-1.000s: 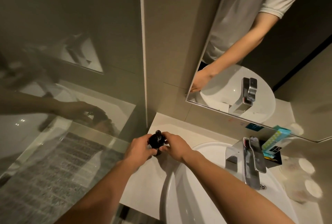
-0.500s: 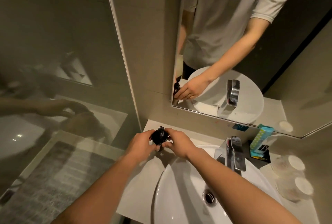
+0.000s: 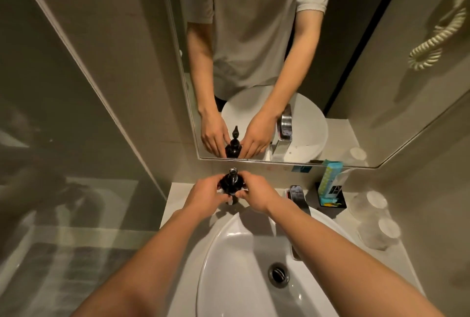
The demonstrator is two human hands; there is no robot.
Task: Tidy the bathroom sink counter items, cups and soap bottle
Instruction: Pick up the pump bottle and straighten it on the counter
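**Both hands on the soap bottle**

A mirror (image 3: 254, 37) hangs above the white sink (image 3: 229, 266) and pale counter (image 3: 175, 205). Behind the sink, left of the faucet (image 3: 297, 198), the left hand (image 3: 206, 196) and right hand (image 3: 254, 194) curl their fingers round the black soap bottle (image 3: 229, 184) from either side. Two clear cups (image 3: 373, 202) stand at the counter's right end, beside a black tray (image 3: 330, 206).

soap bottle (image 3: 229, 182) lower body hidden; cups (image 3: 378, 235) blurred; sink (image 3: 223, 260) front cut off
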